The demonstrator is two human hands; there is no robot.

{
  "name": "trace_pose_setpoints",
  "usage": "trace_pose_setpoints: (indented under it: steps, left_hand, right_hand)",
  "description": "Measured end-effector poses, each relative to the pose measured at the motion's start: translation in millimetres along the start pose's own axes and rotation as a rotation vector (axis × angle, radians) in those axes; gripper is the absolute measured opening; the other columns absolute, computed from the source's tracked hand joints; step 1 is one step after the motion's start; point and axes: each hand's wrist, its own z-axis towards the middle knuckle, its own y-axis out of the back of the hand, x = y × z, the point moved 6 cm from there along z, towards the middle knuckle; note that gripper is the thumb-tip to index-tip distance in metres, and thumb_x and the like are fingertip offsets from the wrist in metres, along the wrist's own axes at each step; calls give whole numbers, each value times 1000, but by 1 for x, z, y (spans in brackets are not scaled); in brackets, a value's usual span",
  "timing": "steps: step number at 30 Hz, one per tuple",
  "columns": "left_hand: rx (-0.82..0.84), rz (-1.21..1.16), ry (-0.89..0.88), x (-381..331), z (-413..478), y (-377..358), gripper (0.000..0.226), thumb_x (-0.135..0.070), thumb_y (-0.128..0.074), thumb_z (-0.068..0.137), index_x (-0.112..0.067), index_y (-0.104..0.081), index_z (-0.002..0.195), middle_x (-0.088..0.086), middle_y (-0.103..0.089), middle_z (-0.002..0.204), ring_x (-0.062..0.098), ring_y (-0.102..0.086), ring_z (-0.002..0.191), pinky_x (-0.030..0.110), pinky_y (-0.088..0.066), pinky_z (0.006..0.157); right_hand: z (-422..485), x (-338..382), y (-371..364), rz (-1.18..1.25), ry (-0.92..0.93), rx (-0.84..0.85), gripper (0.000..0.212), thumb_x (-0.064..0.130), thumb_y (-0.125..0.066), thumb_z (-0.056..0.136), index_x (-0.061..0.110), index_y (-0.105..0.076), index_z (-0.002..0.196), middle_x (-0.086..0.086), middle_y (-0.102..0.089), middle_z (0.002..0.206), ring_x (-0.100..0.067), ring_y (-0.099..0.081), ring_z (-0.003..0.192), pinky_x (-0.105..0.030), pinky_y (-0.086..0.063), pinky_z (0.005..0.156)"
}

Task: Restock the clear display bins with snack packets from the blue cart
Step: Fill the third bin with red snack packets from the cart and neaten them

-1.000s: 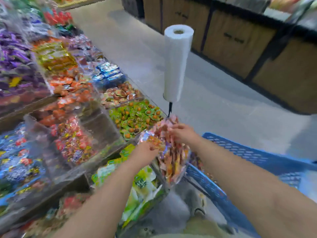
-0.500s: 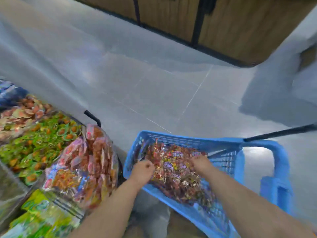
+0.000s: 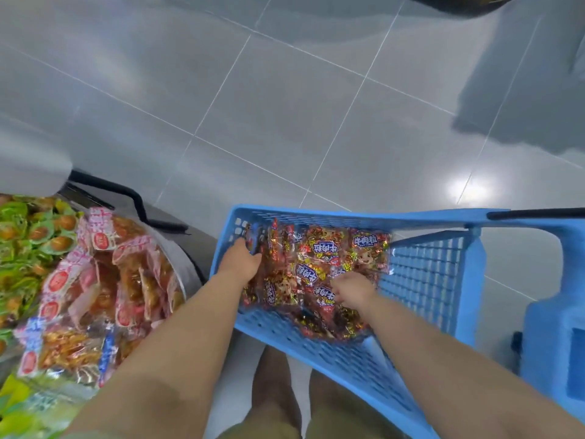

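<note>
A blue plastic cart (image 3: 427, 274) stands in front of me, and a clear bag of red and gold snack packets (image 3: 319, 258) lies inside it. My left hand (image 3: 239, 263) grips the bag's left edge by the cart's wall. My right hand (image 3: 353, 291) reaches down onto the bag's near right part with its fingers curled into the plastic. To the left, a clear bag of pink and orange snack packets (image 3: 104, 286) lies on top of the display bins.
Green and orange wrapped sweets (image 3: 28, 236) fill a bin at the far left, with yellow-green packets (image 3: 22, 410) below. A black bar (image 3: 126, 194) runs along the display's edge. Grey tiled floor (image 3: 316, 106) spreads beyond the cart. My legs (image 3: 285, 391) are between display and cart.
I have put the pink and orange bag down on the bins and turned to the cart. Both hands have gone into it and taken hold of the red bag.
</note>
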Motion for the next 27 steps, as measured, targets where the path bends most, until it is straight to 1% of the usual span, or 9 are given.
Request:
trace_pose_setpoints:
  steps: [4, 7, 10, 13, 16, 19, 23, 25, 27]
  left_hand:
    - [-48, 13, -19, 5, 15, -1, 33, -21, -40, 101, -3, -43, 129, 24, -59, 117, 40, -56, 105, 39, -44, 81]
    - [-75, -107, -28, 13, 11, 3, 34, -22, -41, 101, -6, -46, 130, 22, -56, 125, 38, -53, 111, 37, -42, 88]
    - [-130, -263, -65, 15, -11, 14, 41, -26, -42, 101, -9, -42, 139, 12, -53, 131, 31, -49, 122, 27, -34, 85]
    - [-190, -257, -315, 3, -46, 27, 34, -24, -46, 100, -12, -51, 132, -1, -57, 117, 24, -53, 115, 17, -30, 77]
    - [-107, -99, -615, -11, -74, 23, 39, -21, -48, 99, -13, -49, 137, 4, -56, 131, 20, -50, 120, 22, -36, 93]
    - [-137, 87, -719, -16, -85, 16, 51, -15, -57, 93, -10, -44, 142, 9, -49, 139, 26, -42, 129, 33, -33, 108]
    - [-80, 163, -823, -21, -90, 12, 66, -26, -72, 84, -12, -44, 141, 7, -43, 143, 24, -34, 134, 31, -25, 110]
    - [31, 90, -824, -20, -89, 9, 74, -40, -77, 75, -17, -48, 139, -4, -42, 140, 10, -31, 131, 22, -22, 110]
    - [44, -123, -715, -18, -84, 14, 65, -45, -78, 71, -24, -54, 127, -12, -45, 128, 4, -36, 123, 20, -28, 104]
  right_hand:
    - [5, 0, -9, 83, -25, -29, 11, 18, -51, 92, 14, -60, 87, -4, -56, 84, -21, -53, 85, -39, -49, 87]
    - [4, 4, -13, 175, -77, -29, 26, 15, -46, 94, 3, -59, 113, -8, -57, 86, -19, -54, 80, -33, -46, 72]
    - [-4, 17, -20, 367, -101, -3, 30, 14, -48, 94, -1, -55, 120, -11, -59, 91, -13, -54, 75, -35, -53, 84]
    - [-14, 39, -36, 670, -95, 170, 38, 27, -59, 92, 8, -52, 125, -6, -60, 103, -17, -59, 92, -35, -54, 78]
    - [-23, 70, -52, 822, 5, 429, 50, 49, -59, 86, 13, -51, 121, -9, -59, 118, -24, -57, 110, -42, -51, 90]
    - [-27, 86, -54, 864, 65, 449, 36, 36, -69, 82, 13, -57, 107, -10, -65, 99, -25, -66, 95, -47, -53, 89]
    - [-24, 80, -46, 788, 75, 356, 7, 8, -58, 88, 9, -53, 93, -7, -54, 77, -20, -57, 63, -36, -55, 63]
    - [-23, 70, -38, 758, 61, 328, 8, 0, -52, 87, 8, -49, 88, -5, -50, 71, -16, -50, 56, -31, -50, 53]
    - [-26, 61, -33, 732, 71, 359, 17, -5, -45, 86, 12, -48, 85, 1, -55, 62, -10, -51, 46, -26, -44, 44]
